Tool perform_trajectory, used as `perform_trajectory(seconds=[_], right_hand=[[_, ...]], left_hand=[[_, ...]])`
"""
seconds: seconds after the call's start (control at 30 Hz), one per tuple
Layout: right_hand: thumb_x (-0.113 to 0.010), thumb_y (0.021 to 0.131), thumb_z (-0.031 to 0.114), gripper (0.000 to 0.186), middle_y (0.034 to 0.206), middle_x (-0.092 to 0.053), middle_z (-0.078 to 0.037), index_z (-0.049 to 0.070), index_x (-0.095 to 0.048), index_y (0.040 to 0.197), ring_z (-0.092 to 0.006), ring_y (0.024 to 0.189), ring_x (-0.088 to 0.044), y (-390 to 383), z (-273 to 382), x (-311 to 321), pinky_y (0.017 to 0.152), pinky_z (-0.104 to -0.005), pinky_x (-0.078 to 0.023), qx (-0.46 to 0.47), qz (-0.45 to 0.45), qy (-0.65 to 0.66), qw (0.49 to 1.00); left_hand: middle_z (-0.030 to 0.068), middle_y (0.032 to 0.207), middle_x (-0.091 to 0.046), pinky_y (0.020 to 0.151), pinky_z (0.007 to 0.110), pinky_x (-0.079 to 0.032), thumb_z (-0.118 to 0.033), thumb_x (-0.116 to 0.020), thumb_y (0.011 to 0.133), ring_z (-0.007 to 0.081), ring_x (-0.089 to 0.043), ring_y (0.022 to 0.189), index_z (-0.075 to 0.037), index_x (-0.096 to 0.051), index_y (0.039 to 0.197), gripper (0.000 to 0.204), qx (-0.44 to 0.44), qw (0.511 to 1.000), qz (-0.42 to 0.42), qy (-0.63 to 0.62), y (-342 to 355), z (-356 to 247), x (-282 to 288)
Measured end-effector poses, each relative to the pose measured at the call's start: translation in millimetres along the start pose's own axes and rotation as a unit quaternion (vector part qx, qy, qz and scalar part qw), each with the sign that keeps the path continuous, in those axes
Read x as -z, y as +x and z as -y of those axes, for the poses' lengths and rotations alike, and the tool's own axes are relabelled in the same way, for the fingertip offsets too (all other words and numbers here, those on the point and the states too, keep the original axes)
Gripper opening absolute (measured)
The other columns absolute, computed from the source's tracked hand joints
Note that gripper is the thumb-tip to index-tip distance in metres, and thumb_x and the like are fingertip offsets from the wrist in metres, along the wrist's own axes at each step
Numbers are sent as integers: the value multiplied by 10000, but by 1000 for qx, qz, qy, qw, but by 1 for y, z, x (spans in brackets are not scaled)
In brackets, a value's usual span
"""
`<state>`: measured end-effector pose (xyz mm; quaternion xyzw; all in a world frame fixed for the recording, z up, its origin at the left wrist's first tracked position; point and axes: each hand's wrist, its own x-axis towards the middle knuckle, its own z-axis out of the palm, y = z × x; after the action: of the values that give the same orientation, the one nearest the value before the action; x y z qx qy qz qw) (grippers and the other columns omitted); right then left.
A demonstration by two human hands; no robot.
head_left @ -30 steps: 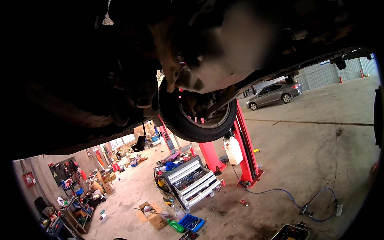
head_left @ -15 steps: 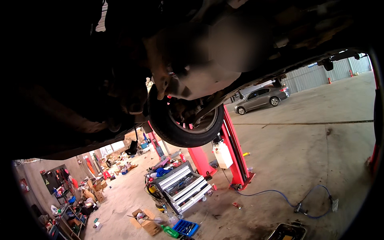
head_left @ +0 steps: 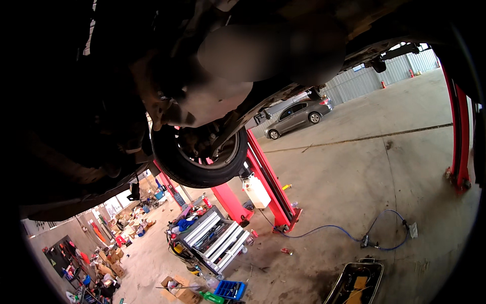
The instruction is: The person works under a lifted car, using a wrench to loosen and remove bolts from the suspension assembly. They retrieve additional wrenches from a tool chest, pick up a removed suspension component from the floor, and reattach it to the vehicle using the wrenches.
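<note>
Neither of my hands shows in the head view. Overhead hangs the dark underside of a raised car [head_left: 217,104], with much of it lost in shadow and one patch blurred. Below it a black tyre [head_left: 190,175] hangs on its wheel, the rim's inner side facing me. A white plastic container [head_left: 257,191] is fixed to the red lift post [head_left: 271,180] just behind the tyre. On the floor at the lower edge lies a black drain tray [head_left: 374,283] with something yellowish-brown in it.
A grey tool trolley [head_left: 215,240] stands with drawers pulled out. Beside it are a cardboard box [head_left: 179,291], a green bottle [head_left: 211,298] and a blue tray [head_left: 230,290]. A blue hose [head_left: 324,229] snakes over the floor. Another red post [head_left: 458,137] rises at right; a grey car [head_left: 298,117] is parked beyond.
The whole view has swung to the right, so the tyre, trolley and parked car sit further left. The right red post and more of the drain tray have come into sight.
</note>
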<state>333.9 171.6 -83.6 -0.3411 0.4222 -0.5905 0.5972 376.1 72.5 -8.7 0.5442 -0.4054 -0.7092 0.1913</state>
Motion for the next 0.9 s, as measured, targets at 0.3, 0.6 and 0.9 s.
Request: perform_trajectory(seconds=[0.3,0.6,0.9], right_hand=[[-478,988,307,337,615,-543,6,30,-653,910,-88,544,-497,0,-11,-2,505,-276,-420,37,11,19,999],[-474,990,292,338,617,-545,-3,17,-662,930,-102,544,-479,-9,-7,-2,509,-283,-412,12,-3,16,1000],[-437,999,370,410,585,-507,22,47,-683,943,-82,500,-425,-19,10,-8,451,-256,-342,-31,-60,40,997]], left_hand=[[54,705,-587,533,303,-453,-392,-544,942,147,-541,606,-33,-576,853,371,7,1000,7,4,-1,6,-1],[47,690,-580,526,299,-447,-402,-536,946,142,-534,595,-37,-574,836,383,15,1000,9,0,-3,12,4],[40,675,-573,519,296,-440,-412,-529,949,136,-526,585,-41,-571,819,394,15,1000,4,-7,-11,10,15]])
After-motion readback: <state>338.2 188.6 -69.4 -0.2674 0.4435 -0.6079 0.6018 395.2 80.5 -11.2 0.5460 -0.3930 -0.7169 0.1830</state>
